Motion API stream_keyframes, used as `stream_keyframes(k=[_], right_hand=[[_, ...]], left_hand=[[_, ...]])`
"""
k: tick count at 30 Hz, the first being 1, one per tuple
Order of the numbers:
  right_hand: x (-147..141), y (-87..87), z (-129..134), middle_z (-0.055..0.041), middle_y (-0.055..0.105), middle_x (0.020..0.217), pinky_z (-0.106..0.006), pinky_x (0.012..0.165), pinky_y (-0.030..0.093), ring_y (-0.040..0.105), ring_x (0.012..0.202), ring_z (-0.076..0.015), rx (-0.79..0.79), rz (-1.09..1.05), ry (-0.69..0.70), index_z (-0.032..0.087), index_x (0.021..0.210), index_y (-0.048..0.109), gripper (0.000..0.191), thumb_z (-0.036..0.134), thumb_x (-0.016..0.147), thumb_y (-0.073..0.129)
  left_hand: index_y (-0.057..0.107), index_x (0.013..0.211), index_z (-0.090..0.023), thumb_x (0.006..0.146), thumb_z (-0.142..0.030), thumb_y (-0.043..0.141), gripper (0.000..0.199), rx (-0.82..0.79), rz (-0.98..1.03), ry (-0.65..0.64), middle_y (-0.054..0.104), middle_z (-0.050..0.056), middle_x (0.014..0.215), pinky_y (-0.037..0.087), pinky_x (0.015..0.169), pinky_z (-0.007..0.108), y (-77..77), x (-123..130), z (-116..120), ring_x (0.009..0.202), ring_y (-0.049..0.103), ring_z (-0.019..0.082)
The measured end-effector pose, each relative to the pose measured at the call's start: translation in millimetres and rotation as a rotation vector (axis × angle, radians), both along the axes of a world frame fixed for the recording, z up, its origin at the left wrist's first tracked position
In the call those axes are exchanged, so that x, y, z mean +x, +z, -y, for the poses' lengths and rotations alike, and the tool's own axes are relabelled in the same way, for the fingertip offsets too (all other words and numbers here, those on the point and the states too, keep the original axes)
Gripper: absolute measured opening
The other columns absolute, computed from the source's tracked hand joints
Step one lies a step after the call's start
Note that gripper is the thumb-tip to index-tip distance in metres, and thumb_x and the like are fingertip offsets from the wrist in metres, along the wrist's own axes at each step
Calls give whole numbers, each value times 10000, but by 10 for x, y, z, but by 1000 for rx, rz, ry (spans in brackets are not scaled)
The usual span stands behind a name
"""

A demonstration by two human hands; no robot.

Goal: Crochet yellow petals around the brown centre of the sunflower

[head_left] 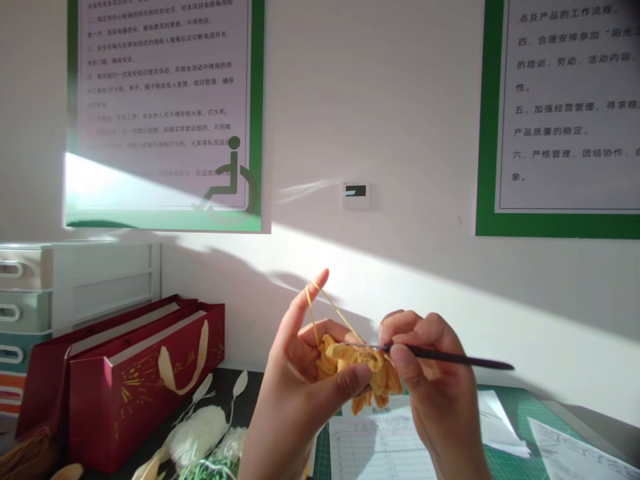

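Note:
My left hand (pixel 305 380) pinches a yellow crocheted piece (pixel 357 367) with ruffled, petal-like edges between thumb and fingers. Its index finger points up, with a strand of yellow yarn (pixel 337 308) looped over it and running down to the piece. In my right hand (pixel 433 360) is a crochet hook (pixel 465 359) with a dark handle, held between thumb and fingers. The hook's thin metal shaft lies across the top of the yellow piece, pointing left. Exactly where its tip sits in the stitches I cannot make out.
Dark red gift bags (pixel 145 387) stand at the left before a drawer unit (pixel 105 280). White yarn (pixel 197 430) and green yarn (pixel 210 469) lie beside them. Printed sheets (pixel 380 443) rest on a green cutting mat (pixel 520 410). Behind is a wall with posters (pixel 257 120) and a small panel (pixel 356 195).

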State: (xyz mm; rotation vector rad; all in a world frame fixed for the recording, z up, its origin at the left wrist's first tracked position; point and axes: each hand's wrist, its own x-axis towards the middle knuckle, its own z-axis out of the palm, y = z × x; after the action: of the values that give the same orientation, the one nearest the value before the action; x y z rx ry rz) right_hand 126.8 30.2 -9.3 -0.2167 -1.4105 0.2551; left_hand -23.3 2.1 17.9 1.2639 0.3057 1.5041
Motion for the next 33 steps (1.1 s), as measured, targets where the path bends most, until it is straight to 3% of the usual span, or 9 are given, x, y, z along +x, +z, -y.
stream_keyframes(k=[4,6,9,13,21,24,29,31,33], right_hand=[[27,-31,29,-10,712,900,-349,721,565,673,825,-173,341,126,-528,232,1000,684,330,-51,832,673],[4,-64,13,-17,723,923,-391,742,579,679,839,-194,434,80,-598,249,1092,707,415,-63,820,675],[-48,-92,-32,-32,722,926,-418,733,580,686,861,-218,388,-7,-343,258,1106,699,300,38,911,645],[-64,-62,-30,-17,690,846,-319,662,536,653,776,-168,82,-238,14,249,1004,646,78,198,1010,587],[-6,6,11,21,629,718,-246,602,504,582,635,-110,-162,-226,217,234,889,607,158,298,1030,575],[8,22,22,13,669,792,-255,615,546,649,700,-128,-83,-77,31,241,873,581,127,204,979,640],[43,-20,45,-42,729,946,-352,739,597,693,871,-188,458,169,-644,203,1025,696,352,-77,811,687],[27,-48,35,-56,742,1002,-389,776,604,697,913,-205,543,162,-697,200,1095,706,420,-96,798,685],[-6,-64,22,-48,738,981,-376,753,600,697,905,-202,433,73,-535,213,1092,702,352,-44,855,662]], left_hand=[[312,1606,-240,686,-27,906,1116,-24,22,59,750,7,801,560,591,256,3,73,31,643,675,159],[361,1566,-140,664,-49,925,1068,-87,31,-4,756,24,790,561,614,251,13,63,6,652,686,158],[458,1481,-37,614,-76,948,997,-178,33,-138,751,39,783,579,701,260,29,-2,-68,706,718,174],[447,1529,-119,650,-66,918,999,-127,23,-193,732,11,769,542,620,250,26,-78,-134,636,678,150],[449,1559,-199,657,-65,906,1020,-77,-6,-187,726,-1,750,516,570,231,23,-80,-80,603,649,135],[439,1569,-256,657,-74,931,1053,-73,1,-47,719,-12,779,559,616,249,18,-21,-17,649,679,150],[421,1568,-203,676,-82,931,1034,-69,2,52,754,23,820,574,622,283,-14,76,4,666,689,172],[500,1489,-119,644,-72,936,952,-127,7,-40,747,27,808,551,619,261,-15,59,-51,652,677,156],[569,1402,-54,639,-110,936,848,-171,5,-153,734,35,792,559,672,271,-7,13,-114,693,696,172]])
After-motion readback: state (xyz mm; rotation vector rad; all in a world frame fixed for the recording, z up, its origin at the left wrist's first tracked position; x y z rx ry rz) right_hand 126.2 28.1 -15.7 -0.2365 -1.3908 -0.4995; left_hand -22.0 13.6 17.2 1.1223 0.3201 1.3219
